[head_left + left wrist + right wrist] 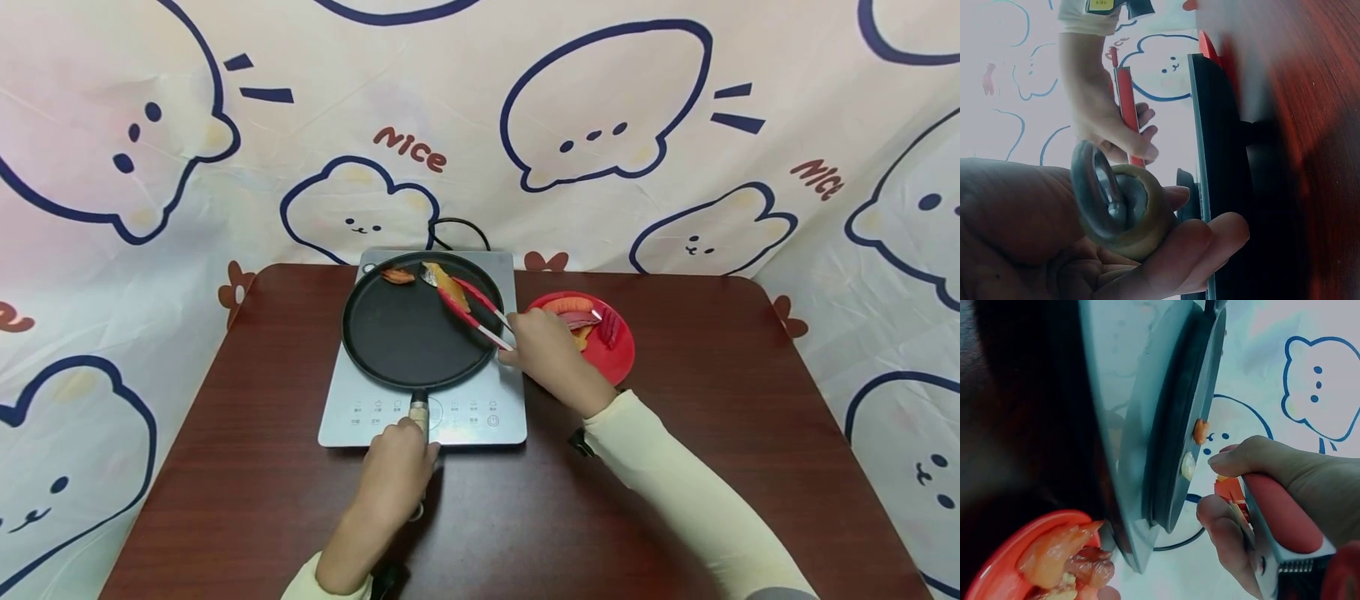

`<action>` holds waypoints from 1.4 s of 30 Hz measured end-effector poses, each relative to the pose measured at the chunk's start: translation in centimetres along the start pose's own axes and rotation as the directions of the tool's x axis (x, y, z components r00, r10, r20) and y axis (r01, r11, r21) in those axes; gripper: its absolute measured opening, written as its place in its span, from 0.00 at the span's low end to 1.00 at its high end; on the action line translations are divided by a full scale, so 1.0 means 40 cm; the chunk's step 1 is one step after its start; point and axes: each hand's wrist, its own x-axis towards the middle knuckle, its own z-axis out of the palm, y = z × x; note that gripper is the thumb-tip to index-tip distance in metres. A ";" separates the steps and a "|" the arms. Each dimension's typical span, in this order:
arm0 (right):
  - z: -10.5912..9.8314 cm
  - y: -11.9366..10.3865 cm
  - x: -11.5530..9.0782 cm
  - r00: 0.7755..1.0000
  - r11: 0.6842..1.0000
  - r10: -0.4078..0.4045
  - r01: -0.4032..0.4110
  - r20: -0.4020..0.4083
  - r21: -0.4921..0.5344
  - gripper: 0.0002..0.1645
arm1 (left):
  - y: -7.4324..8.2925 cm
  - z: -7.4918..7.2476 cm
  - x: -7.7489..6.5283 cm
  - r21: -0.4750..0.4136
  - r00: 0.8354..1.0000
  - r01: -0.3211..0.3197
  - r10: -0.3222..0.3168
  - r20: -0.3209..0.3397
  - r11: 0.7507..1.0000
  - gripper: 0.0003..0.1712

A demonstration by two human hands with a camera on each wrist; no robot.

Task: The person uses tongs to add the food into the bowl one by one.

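In the head view, my left hand (396, 471) grips the handle (420, 410) of a black frying pan (412, 342); the handle's ringed end (1094, 187) shows in the left wrist view. My right hand (546, 350) holds red-and-silver tongs (487, 335) over the pan's right side. Between the arms of the tongs is a yellow-orange food piece (447, 287). A reddish-brown food piece (397, 276) lies near the pan's far rim. Red grip padding (1285, 512) on the tongs shows against my right palm in the right wrist view.
Under the pan is a silver induction cooker (345, 425), with a black cord (468, 223) behind it. To its right, a red plate (618, 362) carries several food pieces, partly behind my right hand. A printed curtain (465, 92) borders the brown table (712, 375).
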 end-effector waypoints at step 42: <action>0.025 -0.136 0.142 0.992 0.993 -0.067 0.077 0.105 -0.092 0.22 | 0.010 -0.004 0.003 0.006 1.000 0.010 -0.011 0.029 1.000 0.15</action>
